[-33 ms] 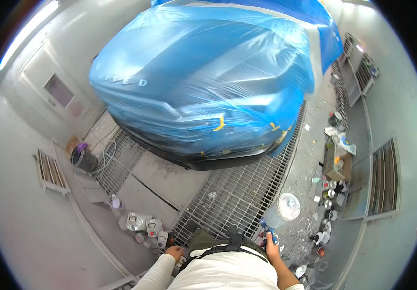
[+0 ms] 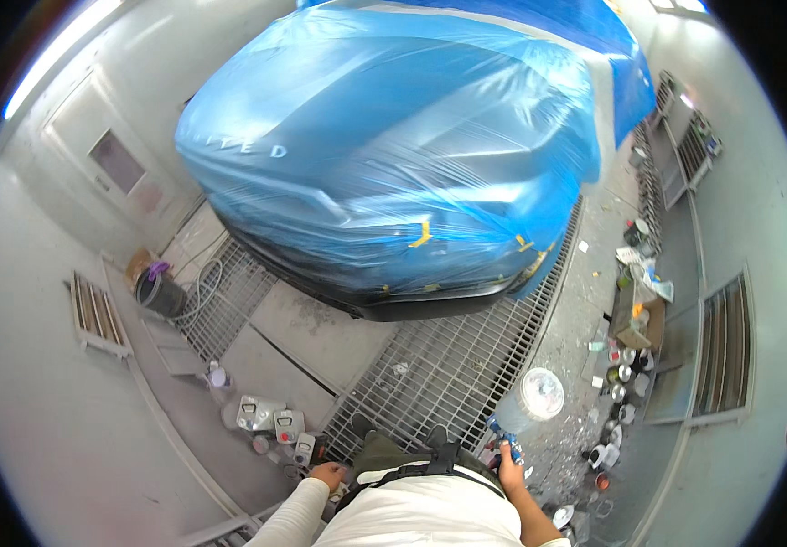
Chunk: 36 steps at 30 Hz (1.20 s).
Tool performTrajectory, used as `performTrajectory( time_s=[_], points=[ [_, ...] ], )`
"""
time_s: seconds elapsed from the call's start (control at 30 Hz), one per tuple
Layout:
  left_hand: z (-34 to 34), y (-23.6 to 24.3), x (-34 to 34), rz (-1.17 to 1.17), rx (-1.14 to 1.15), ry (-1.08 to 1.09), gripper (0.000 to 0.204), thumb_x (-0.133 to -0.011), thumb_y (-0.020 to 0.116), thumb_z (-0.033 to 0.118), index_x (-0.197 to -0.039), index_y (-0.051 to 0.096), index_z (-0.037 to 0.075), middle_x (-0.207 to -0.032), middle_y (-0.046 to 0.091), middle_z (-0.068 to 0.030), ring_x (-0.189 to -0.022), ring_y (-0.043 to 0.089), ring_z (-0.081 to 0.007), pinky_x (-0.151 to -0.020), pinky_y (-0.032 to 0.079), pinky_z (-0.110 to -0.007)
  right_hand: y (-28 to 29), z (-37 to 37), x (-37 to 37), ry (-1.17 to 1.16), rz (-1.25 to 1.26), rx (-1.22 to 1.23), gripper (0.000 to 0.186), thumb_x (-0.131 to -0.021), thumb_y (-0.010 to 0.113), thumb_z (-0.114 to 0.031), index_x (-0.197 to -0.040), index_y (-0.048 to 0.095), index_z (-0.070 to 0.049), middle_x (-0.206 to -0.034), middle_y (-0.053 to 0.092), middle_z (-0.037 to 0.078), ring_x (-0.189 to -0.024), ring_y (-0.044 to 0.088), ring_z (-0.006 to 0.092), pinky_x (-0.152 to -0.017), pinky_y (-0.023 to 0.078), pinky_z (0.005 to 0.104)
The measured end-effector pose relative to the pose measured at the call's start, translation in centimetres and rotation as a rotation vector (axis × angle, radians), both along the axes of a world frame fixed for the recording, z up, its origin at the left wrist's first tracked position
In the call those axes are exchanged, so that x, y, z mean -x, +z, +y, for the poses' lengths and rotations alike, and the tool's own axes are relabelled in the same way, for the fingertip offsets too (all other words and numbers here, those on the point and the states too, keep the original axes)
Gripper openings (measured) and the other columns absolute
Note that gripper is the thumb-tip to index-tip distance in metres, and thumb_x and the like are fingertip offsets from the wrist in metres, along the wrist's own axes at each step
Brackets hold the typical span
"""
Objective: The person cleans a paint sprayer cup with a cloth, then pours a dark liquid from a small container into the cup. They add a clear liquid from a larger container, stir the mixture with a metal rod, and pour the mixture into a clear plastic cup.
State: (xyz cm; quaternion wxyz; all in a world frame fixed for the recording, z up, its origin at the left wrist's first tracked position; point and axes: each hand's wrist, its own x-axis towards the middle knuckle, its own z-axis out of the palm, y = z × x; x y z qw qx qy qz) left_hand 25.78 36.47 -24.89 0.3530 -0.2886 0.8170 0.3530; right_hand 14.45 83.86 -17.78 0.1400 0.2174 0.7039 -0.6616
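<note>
**Spray gun up on our right, wrapped car straight ahead**

Our right hand (image 2: 508,471) is closed around the grip of a spray gun (image 2: 507,441), held upright just in front of our right hip. Its clear paint cup (image 2: 532,398) sits on top and tilts up and away to the right, so the gun's long axis leans from the hand toward the floor grate (image 2: 430,365). Our left hand (image 2: 328,475) hangs low at our left side with the fingers curled; whether it holds anything we cannot tell. It is nearest to a cluster of white cans (image 2: 270,421) on the floor.

The car (image 2: 393,146), wrapped in blue plastic sheet with yellow tape tabs at its lower edge, lies directly ahead across the grate, well apart from both hands. The right hand, carrying the gun, is slightly the nearer to it.
</note>
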Motion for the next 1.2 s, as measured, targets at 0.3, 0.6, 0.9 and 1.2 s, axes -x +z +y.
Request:
performTrajectory(
  time_s=[0.3,0.6,0.9,1.2],
  points=[
    [2.2,-0.4,-4.3,-0.020,0.080,0.024,0.048,-0.094,0.059,0.051,-0.119,0.075,0.013,-0.116,0.074,-0.0162,-0.110,0.069,-0.0352,-0.098,0.052,-0.045,0.4,-1.6,2.4,0.166,0.116,0.007,0.041,-0.103,0.059,-0.040,-0.104,0.071,0.000,-0.083,0.073,0.007,-0.055,0.058,0.0113,-0.052,0.048,0.0290],
    [3.9,0.7,-5.6,-0.148,0.061,0.137,0.042,-0.096,0.059,0.045,-0.112,0.078,0.011,-0.110,0.076,-0.0142,-0.104,0.070,-0.0325,-0.094,0.053,-0.044,0.3,-1.9,3.2,0.264,0.119,-0.019,0.040,-0.100,0.063,-0.040,-0.100,0.070,-0.001,-0.082,0.073,0.007,-0.054,0.060,0.0129,-0.052,0.049,0.0308],
    [3.0,-0.1,-4.9,-0.075,0.059,0.040,0.038,-0.096,0.060,0.043,-0.108,0.079,0.013,-0.102,0.078,-0.0104,-0.093,0.073,-0.0307,-0.090,0.054,-0.043,0.4,-1.1,2.4,0.230,0.125,-0.032,0.041,-0.102,0.060,-0.041,-0.100,0.069,-0.001,-0.083,0.073,0.008,-0.052,0.058,0.0130,-0.051,0.048,0.0307],
    [2.2,0.5,-2.8,-0.157,0.031,0.067,0.040,-0.097,0.060,0.043,-0.116,0.076,0.011,-0.107,0.077,-0.0098,-0.101,0.072,-0.0314,-0.093,0.053,-0.043,0.0,-0.3,1.3,0.034,0.198,-0.063,0.044,-0.104,0.055,-0.040,-0.104,0.068,0.001,-0.095,0.076,0.010,-0.052,0.055,0.0115,-0.049,0.047,0.0295]
  ],
)
